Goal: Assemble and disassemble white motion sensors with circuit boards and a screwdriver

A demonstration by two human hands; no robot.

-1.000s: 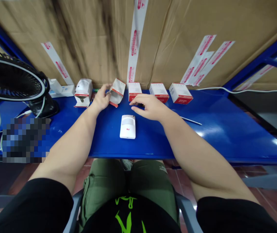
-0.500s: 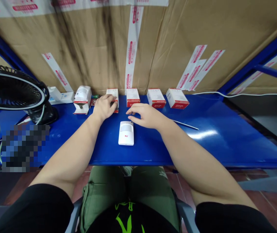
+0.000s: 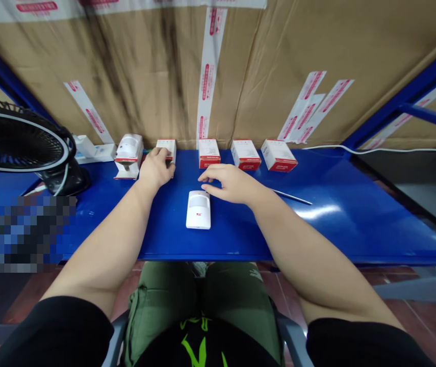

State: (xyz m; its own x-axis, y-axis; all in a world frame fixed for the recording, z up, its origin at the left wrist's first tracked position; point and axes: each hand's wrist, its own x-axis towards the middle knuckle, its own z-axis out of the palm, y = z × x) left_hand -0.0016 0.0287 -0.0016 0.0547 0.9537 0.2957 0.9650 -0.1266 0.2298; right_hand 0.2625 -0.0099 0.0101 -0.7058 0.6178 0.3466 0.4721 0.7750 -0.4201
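A small white-and-red carton [image 3: 167, 146] stands at the back of the blue table, and my left hand [image 3: 155, 171] is closed around its near side. Part of that carton is hidden by my fingers. Just left of it is an opened carton with a white motion sensor [image 3: 129, 148] on top, its flap hanging at the front. My right hand [image 3: 227, 182] hovers over the middle with thumb and fingers apart and nothing seen between them. Below its fingertips lies another white motion sensor [image 3: 198, 210], front face up.
Closed white-and-red cartons [image 3: 209, 153] stand in a row along the cardboard backing. A thin metal rod [image 3: 292, 197] lies beyond my right forearm. On the left are a black fan [image 3: 19, 137] and a white-and-blue box [image 3: 101, 153]. A white cable [image 3: 359, 151] runs along the back right.
My left hand has shifted a little to the left, and the carton under it has slid left too, towards the opened carton. The right hand and the sensor in front have hardly moved.
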